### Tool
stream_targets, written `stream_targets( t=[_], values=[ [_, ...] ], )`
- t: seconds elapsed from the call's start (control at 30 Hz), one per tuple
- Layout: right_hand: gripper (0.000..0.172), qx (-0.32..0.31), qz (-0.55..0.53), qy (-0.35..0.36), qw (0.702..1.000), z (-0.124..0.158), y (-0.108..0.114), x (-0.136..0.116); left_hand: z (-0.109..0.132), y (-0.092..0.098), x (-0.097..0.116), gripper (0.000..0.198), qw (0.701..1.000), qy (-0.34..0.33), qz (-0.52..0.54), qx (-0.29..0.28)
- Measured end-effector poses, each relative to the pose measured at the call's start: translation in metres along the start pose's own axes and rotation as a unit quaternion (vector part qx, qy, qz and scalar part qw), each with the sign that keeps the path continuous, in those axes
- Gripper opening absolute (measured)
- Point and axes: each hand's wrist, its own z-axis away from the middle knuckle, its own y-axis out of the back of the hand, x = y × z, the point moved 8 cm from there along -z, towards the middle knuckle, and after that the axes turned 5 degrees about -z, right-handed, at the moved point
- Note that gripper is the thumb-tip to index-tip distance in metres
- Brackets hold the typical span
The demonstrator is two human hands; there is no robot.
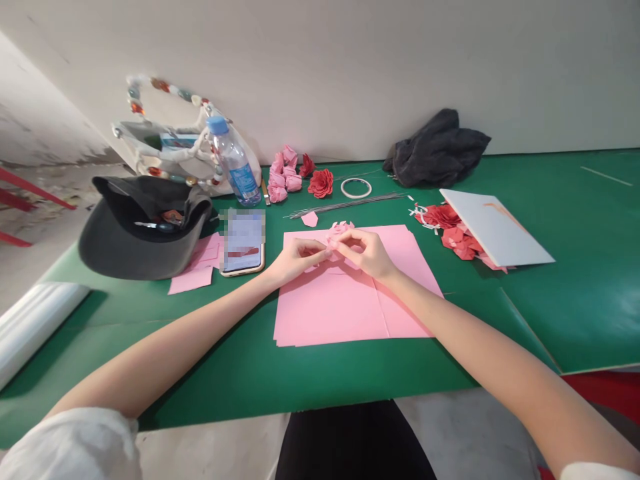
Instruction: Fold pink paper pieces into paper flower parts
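Note:
My left hand [301, 259] and my right hand [367, 251] meet over a stack of pink paper sheets [330, 307]. Both pinch a small pink paper piece [331, 247] between thumb and fingertips; its exact shape is partly covered by the fingers. Just behind the fingertips, more curled pink paper petals [343, 228] lie on the stack's far edge. A single pink petal [310, 219] rests on the green table beyond the sheets, beside a bundle of thin wires [350, 205].
Behind stand pink paper flowers [285, 175], a red paper flower [321, 183], a tape ring [356, 188] and a water bottle [239, 167]. Left are a phone [243, 243], a dark cap [145, 233] and a beaded bag [170, 143]. Right, a white board [500, 230] leans over red flowers [457, 240].

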Motion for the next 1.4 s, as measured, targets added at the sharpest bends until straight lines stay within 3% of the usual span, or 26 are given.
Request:
stream_targets(
  t=[0.3, 0.73, 1.07, 1.4],
  values=[
    [0.016, -0.005, 0.045, 0.039, 0.998, 0.002, -0.002, -0.01, 0.001, -0.001, 0.002, 0.038, 1.0, 0.006, 0.006, 0.003],
    [0.02, -0.005, 0.005, -0.012, 1.0, 0.001, -0.002, 0.001, 0.001, -0.002, 0.012, 0.038, 0.999, -0.019, -0.048, 0.013],
    [0.019, -0.078, -0.022, -0.064, 0.995, -0.012, -0.005, -0.017, 0.006, 0.01, 0.024, 0.031, 0.986, -0.038, -0.129, 0.094],
    [0.014, -0.113, -0.014, -0.074, 0.991, -0.018, 0.002, -0.017, 0.006, 0.001, 0.036, 0.029, 0.982, 0.006, -0.141, 0.128]
  ],
)
